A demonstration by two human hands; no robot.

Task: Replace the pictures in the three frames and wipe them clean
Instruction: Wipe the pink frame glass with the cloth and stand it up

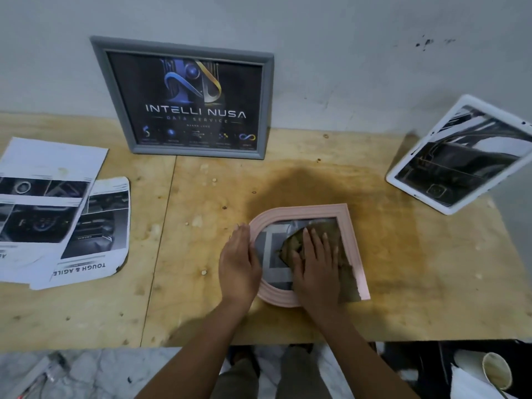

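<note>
Fingers of our right hand lie straight and spread flat on a brownish cloth, pressing it onto the glass of the pink frame. Nothing is curled round or pinched; palm and fingers simply bear on the cloth. Our left hand is flat too, fingers straight and close together, resting on the arched left side of that frame as if to steady it. We judge this to be the wiping step for this frame, which lies face up on the wooden table, toward its front edge, with a picture already behind the glass. To do it well we should press evenly so the cloth does not bunch. We should also sweep it into the corners and along the moulded rim, and bear down with the left hand so the frame does not skid on the plywood. The cloth covers the right part of the glass, directly under our right fingers, and the left part shows bare between the two hands. The grey frame leans against the wall at the back of the table, well apart from both hands, and the white frame stands tilted at the far right. Loose printed sheets lie at the left.
</note>
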